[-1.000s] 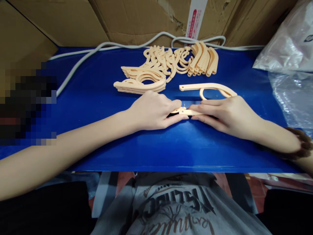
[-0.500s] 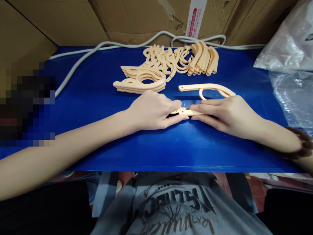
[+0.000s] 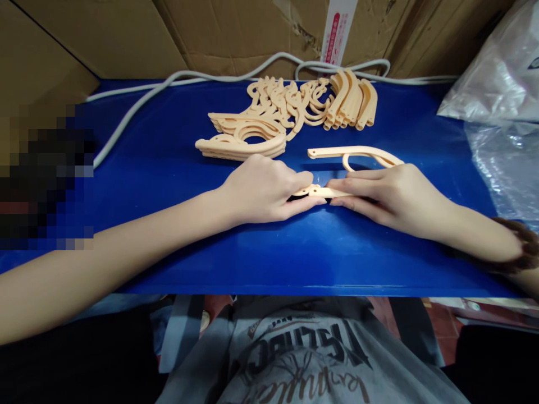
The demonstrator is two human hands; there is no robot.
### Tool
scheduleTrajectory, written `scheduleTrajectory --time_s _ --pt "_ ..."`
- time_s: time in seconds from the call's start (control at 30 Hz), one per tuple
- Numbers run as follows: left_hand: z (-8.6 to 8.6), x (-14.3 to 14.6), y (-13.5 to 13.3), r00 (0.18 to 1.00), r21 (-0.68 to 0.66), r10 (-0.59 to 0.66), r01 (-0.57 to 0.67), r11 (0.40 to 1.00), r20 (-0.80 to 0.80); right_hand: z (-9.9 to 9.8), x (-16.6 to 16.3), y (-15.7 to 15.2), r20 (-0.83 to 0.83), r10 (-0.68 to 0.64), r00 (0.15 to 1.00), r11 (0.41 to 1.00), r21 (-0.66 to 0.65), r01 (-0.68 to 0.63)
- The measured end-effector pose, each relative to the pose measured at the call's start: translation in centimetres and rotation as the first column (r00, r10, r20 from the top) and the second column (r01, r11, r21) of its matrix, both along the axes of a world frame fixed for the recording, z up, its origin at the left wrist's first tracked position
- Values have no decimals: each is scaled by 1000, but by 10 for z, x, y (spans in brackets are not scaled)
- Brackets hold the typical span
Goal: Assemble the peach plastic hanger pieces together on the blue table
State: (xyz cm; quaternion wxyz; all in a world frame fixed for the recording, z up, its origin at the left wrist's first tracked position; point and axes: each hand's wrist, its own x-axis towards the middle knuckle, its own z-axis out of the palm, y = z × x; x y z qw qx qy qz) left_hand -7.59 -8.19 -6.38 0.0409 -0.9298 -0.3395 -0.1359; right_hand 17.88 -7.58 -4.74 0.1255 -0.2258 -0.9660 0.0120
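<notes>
At the middle of the blue bench (image 3: 168,185), your two hands meet over a pair of peach plastic pieces. Your left hand (image 3: 261,191) lies knuckles up, its fingers (image 3: 301,180) curled around one hanger piece (image 3: 304,191), of which only a small rounded end shows past your thumb. Your right hand (image 3: 391,196) comes in from the other side, its fingers (image 3: 351,184) stretched flat and pinching a second hanger piece (image 3: 334,192), a straight bar that touches the first one end to end just between your fingertips. Both pieces rest low on the bench surface.

Just behind your right hand lies a loose curved hanger arm (image 3: 357,154), flat on the bench and apart from your fingers. Beyond your left hand sits a low stack of hanger arms (image 3: 242,143), and farther back a jumbled heap of hooks (image 3: 290,101) beside a row of arms (image 3: 353,101) stood on edge. A white cable (image 3: 138,104) runs along the far edge of the bench, in front of cardboard boxes (image 3: 105,33). Clear plastic bags (image 3: 501,84) sit at your right.
</notes>
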Motion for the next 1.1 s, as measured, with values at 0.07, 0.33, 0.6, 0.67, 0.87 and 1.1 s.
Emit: scheduleTrajectory --time_s 0.07,0.33,0.6,0.67,0.87,1.1 --pt "0 0 0 1000 -7 3 -3 1000 -5 0 0 0 -4 4 1000 1000 0 -4" --pt "1 0 0 1000 -18 4 -4 1000 -7 0 0 0 -1 -12 1000 1000 -9 12" --pt "0 1 0 1000 -25 13 -13 1000 4 1 -1 0 -6 2 1000 1000 -6 -2" --pt "0 1 0 1000 -26 13 -13 1000 3 1 -1 0 3 -4 1000 1000 -4 4" --pt "0 1 1 999 -13 22 -22 1000 -33 2 -1 1 34 -26 999 999 -32 28" --pt "-1 3 1 997 8 36 -35 999 -69 3 -2 1 61 -16 998 1000 -6 16"
